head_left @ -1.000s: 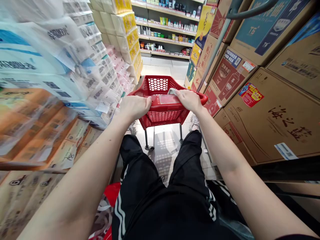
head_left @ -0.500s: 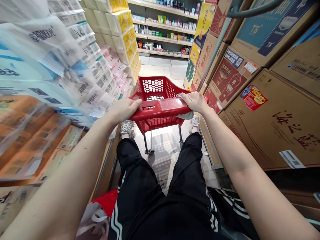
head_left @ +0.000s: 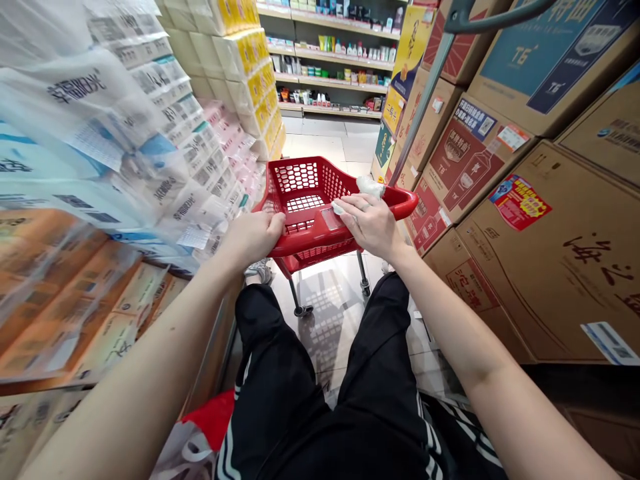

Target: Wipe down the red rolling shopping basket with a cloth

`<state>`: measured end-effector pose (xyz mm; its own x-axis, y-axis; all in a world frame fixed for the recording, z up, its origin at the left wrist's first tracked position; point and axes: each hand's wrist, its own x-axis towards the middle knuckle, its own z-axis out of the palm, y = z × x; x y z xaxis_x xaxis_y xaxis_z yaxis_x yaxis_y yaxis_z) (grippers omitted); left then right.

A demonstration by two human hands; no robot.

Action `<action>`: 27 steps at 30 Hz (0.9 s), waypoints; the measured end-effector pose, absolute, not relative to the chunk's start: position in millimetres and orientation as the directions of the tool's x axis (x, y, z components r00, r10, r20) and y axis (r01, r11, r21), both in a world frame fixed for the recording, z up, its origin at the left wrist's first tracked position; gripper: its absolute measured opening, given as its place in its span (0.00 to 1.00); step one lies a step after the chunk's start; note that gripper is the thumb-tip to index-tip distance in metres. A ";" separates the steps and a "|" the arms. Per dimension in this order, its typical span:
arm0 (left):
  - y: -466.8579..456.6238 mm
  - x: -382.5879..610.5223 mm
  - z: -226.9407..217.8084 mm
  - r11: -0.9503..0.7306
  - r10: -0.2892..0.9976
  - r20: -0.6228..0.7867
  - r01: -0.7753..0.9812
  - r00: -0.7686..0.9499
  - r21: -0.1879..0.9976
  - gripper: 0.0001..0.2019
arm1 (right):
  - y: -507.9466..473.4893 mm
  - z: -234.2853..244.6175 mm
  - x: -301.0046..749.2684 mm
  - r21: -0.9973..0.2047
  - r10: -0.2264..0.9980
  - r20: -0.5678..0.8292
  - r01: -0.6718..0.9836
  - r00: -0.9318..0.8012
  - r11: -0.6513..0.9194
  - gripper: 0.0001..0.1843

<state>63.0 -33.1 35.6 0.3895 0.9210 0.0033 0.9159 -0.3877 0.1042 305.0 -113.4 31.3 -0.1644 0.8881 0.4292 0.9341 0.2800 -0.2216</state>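
Between my legs stands a red plastic shopping cart (head_left: 313,241) with a perforated basket and nothing visible inside it. My left hand (head_left: 254,235) is closed round the left end of its handlebar, thumb on top. A crumpled white cloth (head_left: 371,187), perhaps a wipe, is under my right hand (head_left: 374,225), which presses it onto the right half of the bar with fingers bent over it. Bits of the cloth stick out past the fingertips and above the knuckles. The hand partly covers a pale label panel (head_left: 331,219) on the bar.
Wrapped tissue packs (head_left: 165,160) are stacked high on my left. Cardboard cartons (head_left: 505,267) line the right side, with a grey metal pole (head_left: 423,110) before them. Shelves of bottles and tubes (head_left: 345,85) cross the far end. A red and white bag (head_left: 200,427) is low at left.
My right hand has moved left along the handlebar toward the middle, taking the white cloth with it. The cart has turned slightly, and my left hand still grips its end.
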 end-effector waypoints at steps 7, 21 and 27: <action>-41.0 75.7 42.3 -0.451 0.889 -0.073 0.892 0.452 0.027 0.34 | -50.0 50.1 355.6 -0.294 0.981 0.097 0.937 -0.167 0.188 0.35; -35.1 76.8 40.3 -0.379 0.919 -0.081 0.922 0.385 0.078 0.32 | -39.2 34.3 354.5 -0.303 0.961 0.273 0.944 -0.048 0.133 0.36; -32.0 78.4 39.8 -0.317 0.944 -0.053 0.939 0.326 0.137 0.31 | -75.3 6.5 336.2 -0.256 0.736 0.671 0.904 -0.087 0.341 0.29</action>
